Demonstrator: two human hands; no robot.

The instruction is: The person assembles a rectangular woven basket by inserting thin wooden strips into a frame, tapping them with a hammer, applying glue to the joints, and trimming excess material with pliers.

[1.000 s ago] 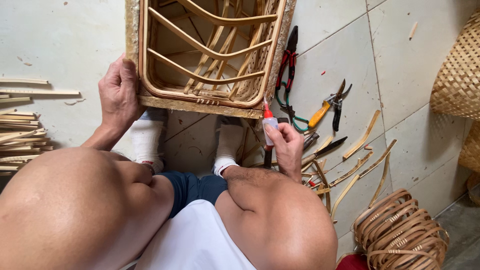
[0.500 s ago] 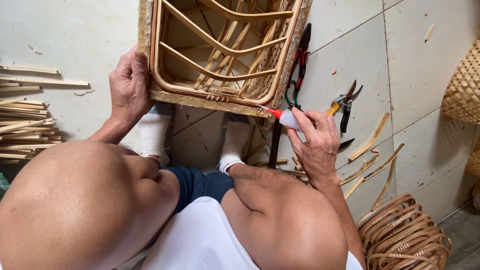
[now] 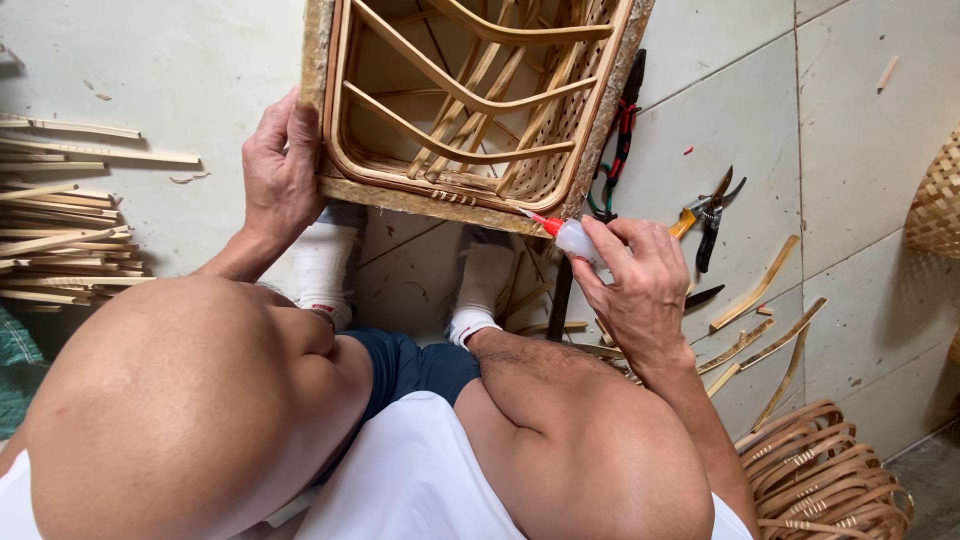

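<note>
The left hand (image 3: pixel 280 170) is closed around the near left corner of the basket frame (image 3: pixel 470 110), which stands on the floor past the knees. The right hand (image 3: pixel 640 285) squeezes a small glue bottle (image 3: pixel 572 238), red tip touching the frame's near right corner. This looks like the gluing step, and it calls for a steady hand.

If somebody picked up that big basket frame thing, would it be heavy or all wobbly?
Probably light for its size: the rattan frame is mostly open gaps between thin curved strips. It likely stays fairly stiff, since the left hand steadies it by one edge alone. The thin strips might crack if squeezed hard.
</note>
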